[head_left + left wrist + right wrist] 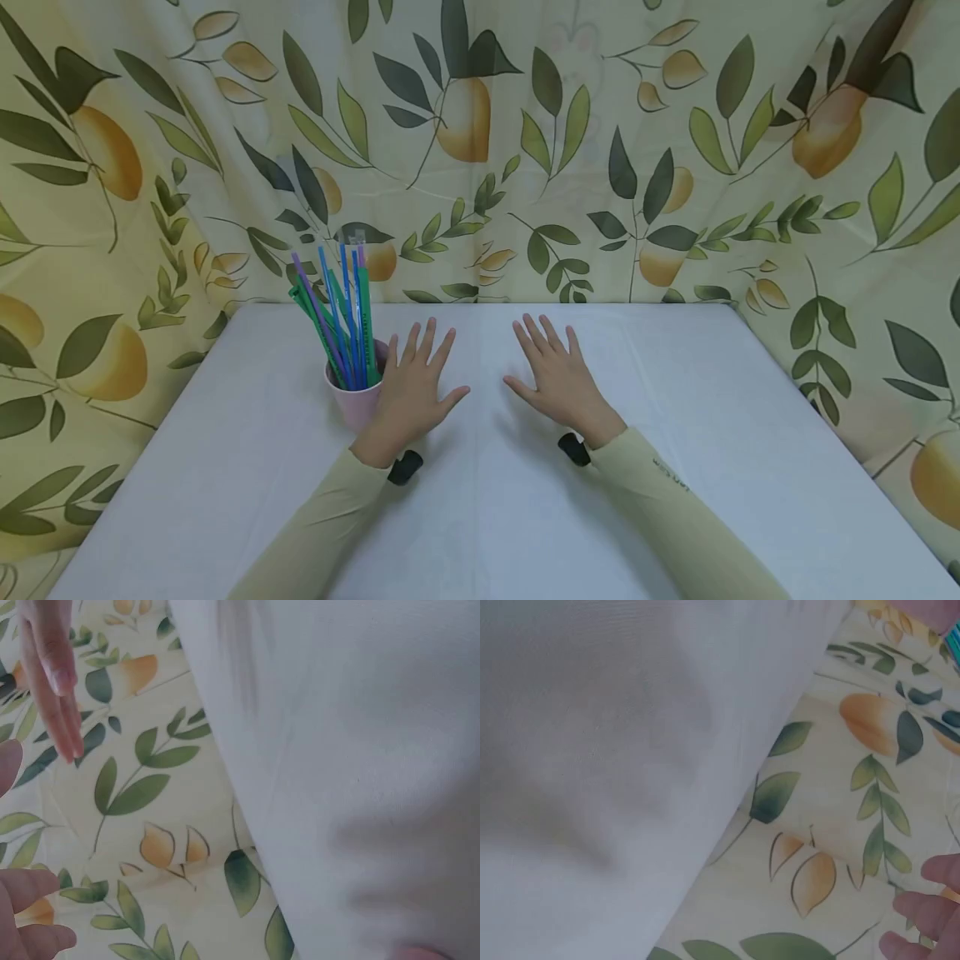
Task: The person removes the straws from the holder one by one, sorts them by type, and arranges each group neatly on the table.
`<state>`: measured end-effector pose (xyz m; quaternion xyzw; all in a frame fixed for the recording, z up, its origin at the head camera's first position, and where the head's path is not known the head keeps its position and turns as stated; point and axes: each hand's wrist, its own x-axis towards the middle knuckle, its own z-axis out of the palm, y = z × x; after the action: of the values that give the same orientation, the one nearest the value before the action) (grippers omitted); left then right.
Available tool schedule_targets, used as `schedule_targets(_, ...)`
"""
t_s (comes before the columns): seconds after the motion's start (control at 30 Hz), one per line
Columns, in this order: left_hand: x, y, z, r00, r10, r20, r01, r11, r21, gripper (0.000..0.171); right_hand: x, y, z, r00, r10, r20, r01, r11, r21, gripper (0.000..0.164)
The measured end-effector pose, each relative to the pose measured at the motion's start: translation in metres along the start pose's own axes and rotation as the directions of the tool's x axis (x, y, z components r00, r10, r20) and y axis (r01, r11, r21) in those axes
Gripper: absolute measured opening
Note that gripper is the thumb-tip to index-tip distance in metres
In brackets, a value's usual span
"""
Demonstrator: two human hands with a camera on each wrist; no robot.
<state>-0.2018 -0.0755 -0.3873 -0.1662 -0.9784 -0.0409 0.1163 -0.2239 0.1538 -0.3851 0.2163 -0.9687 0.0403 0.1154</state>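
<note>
Both hands are held over the white table with fingers spread and nothing in them. My left hand (411, 387) overlaps the right side of a pink cup (354, 407) in the head view and hides part of it. Green, blue and purple sticks (348, 325) stand in that cup, leaning to the left and upright. My right hand (558, 379) is to the right of the left one, palm down, a gap between the two thumbs. In the left wrist view, the right hand (52, 675) shows at the upper left, fingers straight.
The white table (675, 375) reaches back to a curtain (480, 208) printed with leaves and yellow fruit, which also hangs along both sides. A small black device sits at the left wrist (406, 467) and another at the right wrist (574, 449).
</note>
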Motion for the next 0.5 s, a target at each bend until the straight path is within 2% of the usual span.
schedule_targets(0.3,-0.017,-0.024,-0.008,0.996,-0.009,-0.084,0.009,1.0,0.002,0.078,0.007,0.0,-0.002,1.0,-0.029,-0.01,0.029,0.999,-0.017,0.075)
schedule_targets(0.5,-0.029,-0.045,-0.017,0.987,0.006,-0.163,-0.005,1.0,0.007,0.074,0.013,-0.002,-0.004,0.996,-0.08,-0.041,0.078,0.996,-0.049,0.073)
